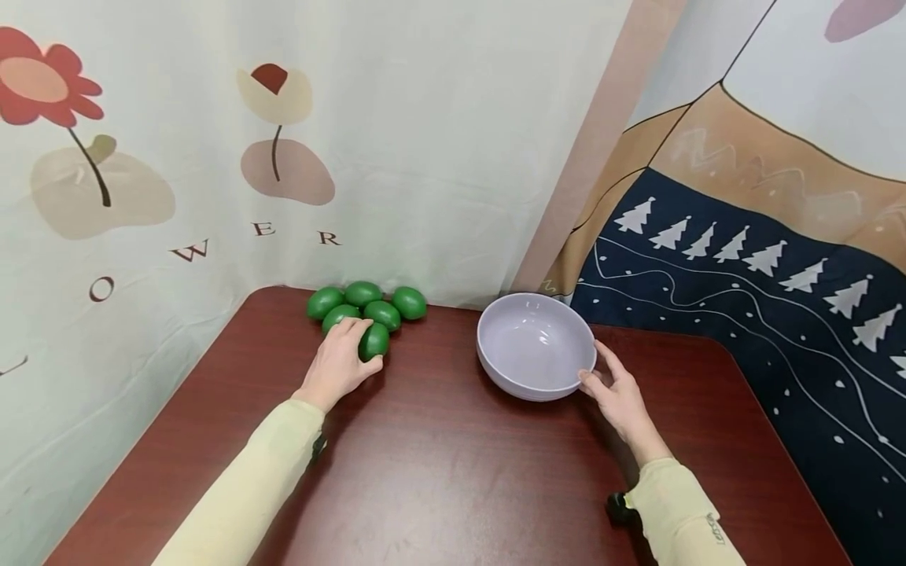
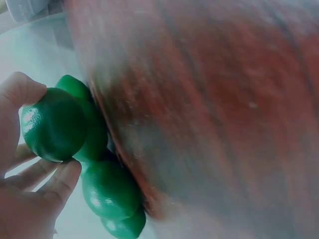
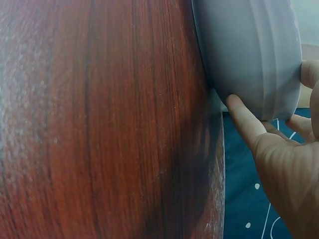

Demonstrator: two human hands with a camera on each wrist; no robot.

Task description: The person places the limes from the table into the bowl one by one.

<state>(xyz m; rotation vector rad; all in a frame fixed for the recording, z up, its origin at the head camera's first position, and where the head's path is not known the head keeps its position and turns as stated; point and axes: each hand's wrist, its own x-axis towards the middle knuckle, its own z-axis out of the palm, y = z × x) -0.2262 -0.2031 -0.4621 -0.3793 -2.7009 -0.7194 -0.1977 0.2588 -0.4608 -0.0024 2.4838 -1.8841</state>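
My left hand (image 1: 341, 363) grips a green lime (image 1: 373, 342) between thumb and fingers, at the near side of a cluster of limes (image 1: 382, 315). In the left wrist view the held lime (image 2: 54, 124) overlaps other limes (image 2: 110, 189) behind it. My right hand (image 1: 621, 397) holds the right side of a pale lilac bowl (image 1: 534, 391), thumb at the rim and fingers along the outer wall. The bowl stands upright, and its inside shows no contents. From the right wrist, the bowl's ridged outer wall (image 3: 249, 55) shows, with a fingertip low on it.
The dark red wooden table (image 1: 425, 472) ends just behind the limes and the bowl. A pale curtain with printed flowers (image 1: 425, 157) hangs along the back and left. A dark blue cloth with white trees (image 1: 708, 291) hangs at the right.
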